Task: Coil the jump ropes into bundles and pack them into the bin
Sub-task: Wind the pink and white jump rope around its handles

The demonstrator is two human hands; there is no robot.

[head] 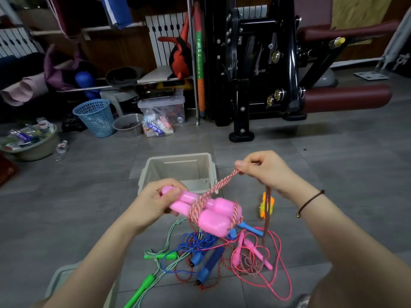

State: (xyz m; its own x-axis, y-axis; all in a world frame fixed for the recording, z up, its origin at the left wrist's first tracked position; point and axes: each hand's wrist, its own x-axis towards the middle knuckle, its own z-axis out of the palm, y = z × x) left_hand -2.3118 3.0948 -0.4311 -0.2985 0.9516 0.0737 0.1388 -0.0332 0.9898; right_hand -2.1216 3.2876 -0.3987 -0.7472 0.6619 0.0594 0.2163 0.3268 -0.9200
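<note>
One rope is only part-wound: left hand point(155, 202) grips the pink handles point(213, 216), right hand point(264, 171) pinches its cord point(219, 183), bin point(175, 172) looks bare, tangled ropes point(213, 256) wait near.

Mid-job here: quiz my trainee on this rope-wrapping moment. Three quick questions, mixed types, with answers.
1. The left hand grips: A) wooden handles, B) the pink plastic handles, C) steel handles?
2. True or false: the beige plastic bin already holds a coiled bundle.
3. Fill in: the ___ hand pinches the red-and-white braided rope.
Key: 1 B; 2 false; 3 right hand.
</note>
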